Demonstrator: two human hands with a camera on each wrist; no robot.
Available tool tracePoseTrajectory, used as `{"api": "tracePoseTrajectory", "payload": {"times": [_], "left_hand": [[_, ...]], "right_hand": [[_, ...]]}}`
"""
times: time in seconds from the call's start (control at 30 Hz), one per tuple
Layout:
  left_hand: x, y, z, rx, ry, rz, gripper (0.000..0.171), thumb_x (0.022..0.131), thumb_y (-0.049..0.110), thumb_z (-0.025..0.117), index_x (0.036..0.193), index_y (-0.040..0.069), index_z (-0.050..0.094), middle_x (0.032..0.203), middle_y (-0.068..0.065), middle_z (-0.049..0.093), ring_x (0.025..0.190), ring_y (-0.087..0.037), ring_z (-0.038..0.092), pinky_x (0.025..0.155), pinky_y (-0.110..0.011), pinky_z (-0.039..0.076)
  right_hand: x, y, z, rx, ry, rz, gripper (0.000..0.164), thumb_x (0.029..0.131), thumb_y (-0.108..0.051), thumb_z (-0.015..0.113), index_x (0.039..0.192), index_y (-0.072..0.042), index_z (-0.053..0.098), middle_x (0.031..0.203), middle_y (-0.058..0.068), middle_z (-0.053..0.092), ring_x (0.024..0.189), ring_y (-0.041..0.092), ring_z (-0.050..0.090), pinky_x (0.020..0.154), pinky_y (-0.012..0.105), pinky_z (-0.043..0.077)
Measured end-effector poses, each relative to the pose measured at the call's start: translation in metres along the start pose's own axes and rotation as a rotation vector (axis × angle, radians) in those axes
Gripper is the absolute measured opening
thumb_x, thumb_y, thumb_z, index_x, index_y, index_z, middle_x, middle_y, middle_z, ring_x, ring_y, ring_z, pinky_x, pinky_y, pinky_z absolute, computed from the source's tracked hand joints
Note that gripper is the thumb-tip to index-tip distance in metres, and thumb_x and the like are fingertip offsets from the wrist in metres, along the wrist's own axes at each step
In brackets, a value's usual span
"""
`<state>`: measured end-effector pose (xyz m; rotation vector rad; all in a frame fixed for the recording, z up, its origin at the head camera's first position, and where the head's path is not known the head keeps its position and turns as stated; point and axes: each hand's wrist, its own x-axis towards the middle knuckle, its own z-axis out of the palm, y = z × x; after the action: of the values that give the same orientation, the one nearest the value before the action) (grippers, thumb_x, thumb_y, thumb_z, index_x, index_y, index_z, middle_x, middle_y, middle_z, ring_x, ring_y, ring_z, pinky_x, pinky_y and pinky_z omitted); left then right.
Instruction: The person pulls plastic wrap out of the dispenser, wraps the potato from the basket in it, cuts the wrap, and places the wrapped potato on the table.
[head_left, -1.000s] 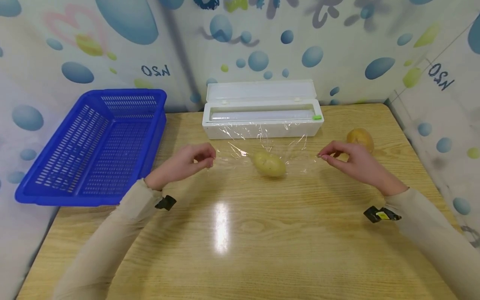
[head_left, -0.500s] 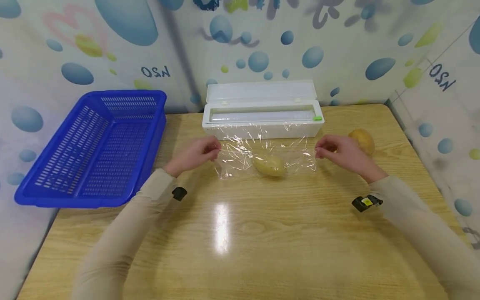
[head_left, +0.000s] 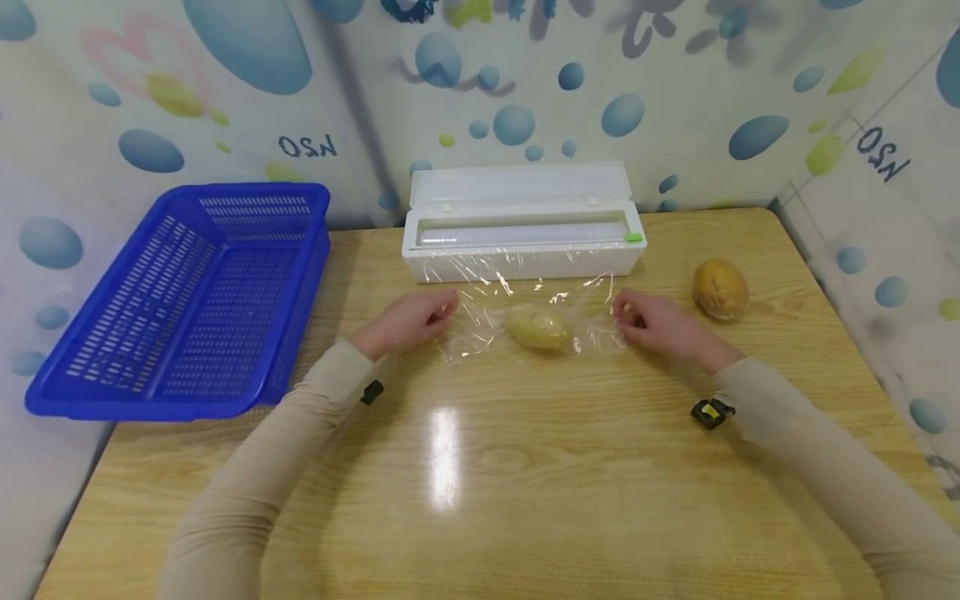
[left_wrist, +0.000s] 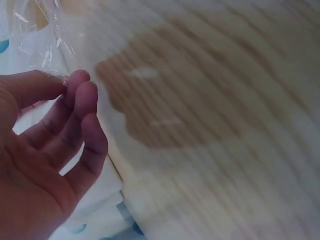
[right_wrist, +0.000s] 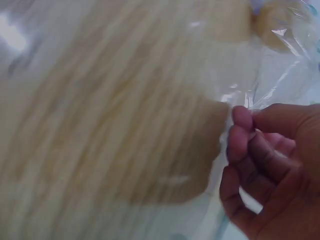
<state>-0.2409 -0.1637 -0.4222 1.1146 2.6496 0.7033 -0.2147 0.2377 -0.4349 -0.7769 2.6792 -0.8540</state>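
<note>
A sheet of clear plastic wrap (head_left: 480,325) runs from the white wrap box (head_left: 525,265) toward the near side and lies over a yellow potato (head_left: 538,326) on the table. My left hand (head_left: 408,321) pinches the sheet's left corner between thumb and forefinger, as the left wrist view shows at the fingertips (left_wrist: 79,77). On the other side my right hand (head_left: 663,329) pinches the right corner, its fingertips (right_wrist: 242,117) together on the film in the right wrist view. The box lid stands raised, and the film roll (head_left: 525,233) shows inside.
At the left stands a blue perforated basket (head_left: 281,367). A second, browner round potato-like item (head_left: 720,289), shiny as if wrapped, lies right of my right hand. A patterned wall (head_left: 510,50) rises behind the wooden table (head_left: 525,483).
Both hands have moved inward, closer to the potato, bringing the film's near edge down over it. The film now covers the potato and hangs slacker. The box and basket have stayed put.
</note>
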Motion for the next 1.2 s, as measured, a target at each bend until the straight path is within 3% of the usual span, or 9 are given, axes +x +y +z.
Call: {"api": "tracePoseTrajectory", "payload": {"times": [0.13, 0.33, 0.43, 0.53, 0.7, 0.8, 0.93, 1.07, 1.2], "left_hand": [[-0.002, 0.001, 0.002, 0.105, -0.027, 0.092, 0.017, 0.086, -0.009, 0.054, 0.094, 0.006, 0.056, 0.079, -0.005, 0.062, 0.068, -0.019, 0.055, 0.062, -0.036, 0.047], [-0.008, 0.007, 0.001, 0.203, -0.043, 0.08, 0.016, 0.088, -0.004, 0.059, 0.095, 0.01, 0.064, 0.085, -0.005, 0.064, 0.074, -0.023, 0.06, 0.066, -0.04, 0.05], [-0.008, 0.01, 0.004, 0.295, -0.021, 0.097, 0.007, 0.09, 0.005, 0.065, 0.091, 0.012, 0.065, 0.082, -0.005, 0.061, 0.07, -0.023, 0.06, 0.061, -0.039, 0.05], [-0.007, 0.016, 0.007, 0.461, -0.009, 0.129, 0.008, 0.088, 0.005, 0.066, 0.085, 0.012, 0.064, 0.08, -0.005, 0.055, 0.068, -0.022, 0.056, 0.057, -0.035, 0.049], [-0.007, 0.035, 0.005, 0.698, -0.096, 0.139, 0.016, 0.082, -0.003, 0.068, 0.094, 0.008, 0.068, 0.094, -0.01, 0.055, 0.087, -0.025, 0.051, 0.069, -0.036, 0.05], [-0.01, 0.044, 0.003, 0.698, -0.121, 0.091, 0.014, 0.085, -0.001, 0.065, 0.098, 0.004, 0.068, 0.101, -0.012, 0.053, 0.094, -0.027, 0.047, 0.072, -0.039, 0.048], [-0.011, 0.055, 0.003, 0.607, -0.028, 0.041, 0.013, 0.088, 0.004, 0.063, 0.1, 0.0, 0.066, 0.102, -0.013, 0.051, 0.094, -0.027, 0.047, 0.071, -0.039, 0.048], [-0.004, 0.073, 0.008, 0.516, 0.052, 0.1, 0.037, 0.09, 0.017, 0.066, 0.121, -0.003, 0.058, 0.115, -0.016, 0.052, 0.104, -0.03, 0.051, 0.083, -0.043, 0.048], [0.008, 0.087, 0.016, 0.407, 0.034, 0.156, 0.066, 0.091, 0.033, 0.067, 0.141, -0.001, 0.042, 0.137, -0.018, 0.045, 0.123, -0.033, 0.046, 0.094, -0.05, 0.044]], "right_hand": [[0.0, -0.003, 0.006, -0.119, -0.002, -0.136, 0.018, 0.09, 0.002, 0.056, 0.103, -0.009, 0.05, 0.076, 0.0, 0.059, 0.066, 0.015, 0.054, 0.06, 0.035, 0.047], [-0.001, -0.005, 0.01, -0.324, 0.044, -0.301, 0.015, 0.09, 0.003, 0.058, 0.101, -0.007, 0.06, 0.094, 0.008, 0.067, 0.08, 0.028, 0.065, 0.07, 0.046, 0.053], [-0.001, -0.007, 0.01, -0.375, 0.054, -0.309, 0.015, 0.089, 0.001, 0.061, 0.102, -0.005, 0.065, 0.092, 0.01, 0.066, 0.074, 0.031, 0.065, 0.067, 0.047, 0.052], [0.0, -0.012, 0.009, -0.431, 0.043, -0.311, 0.013, 0.09, -0.003, 0.063, 0.102, -0.006, 0.068, 0.091, 0.009, 0.065, 0.074, 0.029, 0.064, 0.068, 0.046, 0.052], [-0.001, -0.025, 0.004, -0.564, 0.015, -0.335, 0.008, 0.088, -0.007, 0.069, 0.095, -0.008, 0.071, 0.084, 0.006, 0.056, 0.067, 0.02, 0.055, 0.061, 0.039, 0.047], [-0.003, -0.033, 0.001, -0.6, 0.021, -0.331, 0.011, 0.084, -0.002, 0.069, 0.095, -0.005, 0.071, 0.086, 0.008, 0.055, 0.071, 0.022, 0.055, 0.061, 0.04, 0.047], [-0.006, -0.047, 0.002, -0.52, 0.13, -0.353, 0.018, 0.081, 0.002, 0.066, 0.098, 0.0, 0.068, 0.091, 0.012, 0.058, 0.079, 0.026, 0.059, 0.065, 0.041, 0.051], [-0.008, -0.069, 0.013, -0.395, 0.206, -0.419, 0.021, 0.082, -0.004, 0.069, 0.102, 0.002, 0.066, 0.095, 0.013, 0.06, 0.083, 0.026, 0.061, 0.067, 0.04, 0.053], [-0.006, -0.082, 0.023, -0.356, 0.196, -0.385, 0.034, 0.084, -0.014, 0.072, 0.111, 0.005, 0.062, 0.105, 0.017, 0.061, 0.094, 0.031, 0.061, 0.075, 0.043, 0.054]]}}
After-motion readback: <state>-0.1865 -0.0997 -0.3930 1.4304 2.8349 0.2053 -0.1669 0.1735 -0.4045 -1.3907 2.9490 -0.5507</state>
